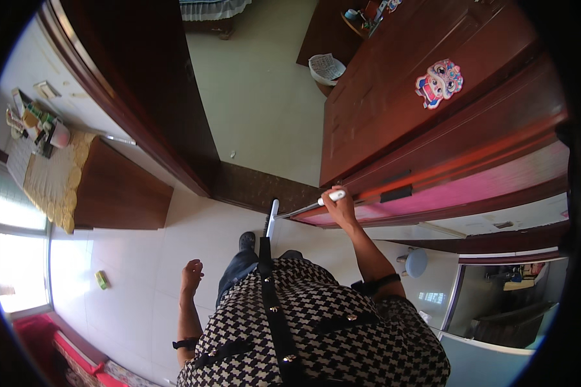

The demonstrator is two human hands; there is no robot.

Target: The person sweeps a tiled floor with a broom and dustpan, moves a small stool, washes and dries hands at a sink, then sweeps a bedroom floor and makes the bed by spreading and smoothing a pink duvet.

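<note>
My right hand [340, 207] is closed around the white grip end of a long-handled floor brush [272, 217]. Its metal pole slants down to a narrow white head with dark bristles, which rests near the dark door threshold [247, 186], just ahead of my shoe [247, 241]. Off to the left, my left hand [192, 276] hangs over the pale tiled floor, holding nothing, its fingers loosely curled and partly apart. Part of the brush head is hidden behind my clothing.
A red wooden door [382, 106] with a cartoon sticker [439, 83] stands at the right. A cabinet [126, 188] with a yellow-edged cloth is on the left. A green and yellow packet [101, 279] lies on the floor. Beyond the doorway is a white basket [319, 72]; a blue stool [416, 263] stands right.
</note>
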